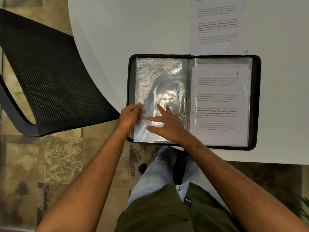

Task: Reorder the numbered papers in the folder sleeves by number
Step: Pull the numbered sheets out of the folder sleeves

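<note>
— So which hand is nearer the empty sleeve [160,84]?
— Both are on it. The left hand [131,114] pinches its outer edge, fingers curled; the right hand [164,124] lies flat on it, fingers spread.
— And the paper [219,104]?
— Marked 7, sleeved on the folder [255,101]'s right page, just right of the right hand, long axis running away from the person.

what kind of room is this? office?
Probably an office or meeting room, though only a small part shows. Clues: a large white rounded table, a black mesh office chair pushed beside it, and patterned beige-brown carpet underfoot. A black zip folder with clear plastic sleeves lies open on the table.
</note>
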Demonstrator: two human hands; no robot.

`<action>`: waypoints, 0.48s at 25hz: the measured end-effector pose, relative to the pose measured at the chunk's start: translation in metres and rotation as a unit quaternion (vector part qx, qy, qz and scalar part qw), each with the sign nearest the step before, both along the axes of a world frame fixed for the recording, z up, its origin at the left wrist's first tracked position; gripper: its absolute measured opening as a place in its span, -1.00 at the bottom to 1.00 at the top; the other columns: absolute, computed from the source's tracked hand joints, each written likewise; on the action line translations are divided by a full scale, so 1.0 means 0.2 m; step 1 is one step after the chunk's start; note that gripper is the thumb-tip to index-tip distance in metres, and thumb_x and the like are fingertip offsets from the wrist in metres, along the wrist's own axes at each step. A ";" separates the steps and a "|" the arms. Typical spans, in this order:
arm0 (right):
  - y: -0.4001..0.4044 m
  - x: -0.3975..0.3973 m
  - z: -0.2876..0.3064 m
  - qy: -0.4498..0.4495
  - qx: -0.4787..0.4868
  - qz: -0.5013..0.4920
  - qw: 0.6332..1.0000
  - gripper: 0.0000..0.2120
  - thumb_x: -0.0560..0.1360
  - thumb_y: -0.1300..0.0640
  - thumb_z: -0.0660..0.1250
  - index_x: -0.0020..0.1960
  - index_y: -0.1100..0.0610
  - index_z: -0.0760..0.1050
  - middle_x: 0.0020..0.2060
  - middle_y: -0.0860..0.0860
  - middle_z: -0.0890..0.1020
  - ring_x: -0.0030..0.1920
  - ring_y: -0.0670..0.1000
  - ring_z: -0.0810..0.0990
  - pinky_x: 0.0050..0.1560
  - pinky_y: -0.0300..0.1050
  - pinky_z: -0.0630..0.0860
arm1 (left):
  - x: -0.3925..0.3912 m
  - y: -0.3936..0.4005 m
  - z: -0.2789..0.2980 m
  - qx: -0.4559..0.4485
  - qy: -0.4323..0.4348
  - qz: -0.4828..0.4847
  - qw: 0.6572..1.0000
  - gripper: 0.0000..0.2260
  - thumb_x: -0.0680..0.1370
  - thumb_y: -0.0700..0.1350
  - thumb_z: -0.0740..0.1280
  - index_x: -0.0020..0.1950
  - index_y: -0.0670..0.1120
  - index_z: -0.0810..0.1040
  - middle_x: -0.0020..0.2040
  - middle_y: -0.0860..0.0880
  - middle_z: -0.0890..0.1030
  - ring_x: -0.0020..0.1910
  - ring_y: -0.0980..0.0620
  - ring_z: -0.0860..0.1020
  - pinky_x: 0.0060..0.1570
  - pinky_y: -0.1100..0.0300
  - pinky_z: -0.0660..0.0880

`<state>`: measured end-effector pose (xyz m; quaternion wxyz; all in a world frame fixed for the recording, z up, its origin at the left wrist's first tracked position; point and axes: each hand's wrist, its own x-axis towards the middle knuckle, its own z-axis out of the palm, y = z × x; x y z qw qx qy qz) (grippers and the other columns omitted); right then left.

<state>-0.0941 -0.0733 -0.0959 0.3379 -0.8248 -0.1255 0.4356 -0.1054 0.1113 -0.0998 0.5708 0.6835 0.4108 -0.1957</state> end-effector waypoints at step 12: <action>-0.49 0.08 -0.07 -0.193 -0.008 -0.188 0.963 -0.45 0.56 0.06 0.44 0.50 0.07 0.37 0.56 0.07 0.32 0.56 0.09 0.25 0.56 0.02 0.19 | -0.05 -0.04 -0.06 0.235 0.000 -0.090 0.968 -0.88 0.64 -0.06 0.38 -0.07 -0.06 0.58 -0.17 0.04 0.66 -0.18 0.03 0.66 -0.07 0.05 0.63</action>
